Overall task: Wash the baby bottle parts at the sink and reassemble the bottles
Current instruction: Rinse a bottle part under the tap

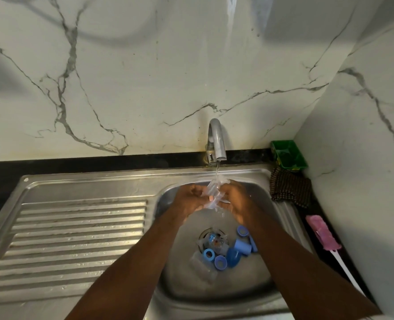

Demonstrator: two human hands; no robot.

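Water (217, 170) from tap (216, 139), left hand (188, 203) and right hand (236, 202) at frame centre, fingers (194, 189) curled round clear bottle part (211, 195), blue parts (234, 252) below in sink (182, 276).

Two hands (189, 202) (236, 203), one tap (217, 144), one brush (323, 234)

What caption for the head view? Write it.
Left hand and right hand rinse a clear part under the tap; blue parts in the sink.

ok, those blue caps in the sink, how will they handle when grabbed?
Probably slippery: the blue caps lie wet in the sink, tap running. Likely light: small, thin plastic. Round, so some may roll when nudged.
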